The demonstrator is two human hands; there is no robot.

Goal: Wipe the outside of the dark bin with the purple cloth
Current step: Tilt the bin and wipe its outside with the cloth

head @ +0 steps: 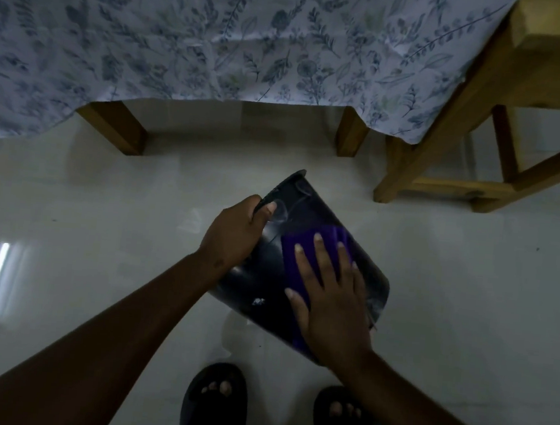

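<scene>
2 feet in black open-toed slippers [283, 412] stand on the pale glossy floor [103, 203], just below the tilted dark plastic bin [309, 211]. The left hand [234, 230] grips the bin's rim. The right hand [330, 296] lies flat, fingers spread, pressing the purple cloth [293, 259] against the bin's outer wall.

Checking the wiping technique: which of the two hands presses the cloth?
The right hand, flat on the purple cloth; the left hand grips the tilted dark bin's rim.

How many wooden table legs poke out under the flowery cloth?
2. One table leg stands at the left under the tablecloth, the other table leg further right. More may hide behind the cloth.
</scene>
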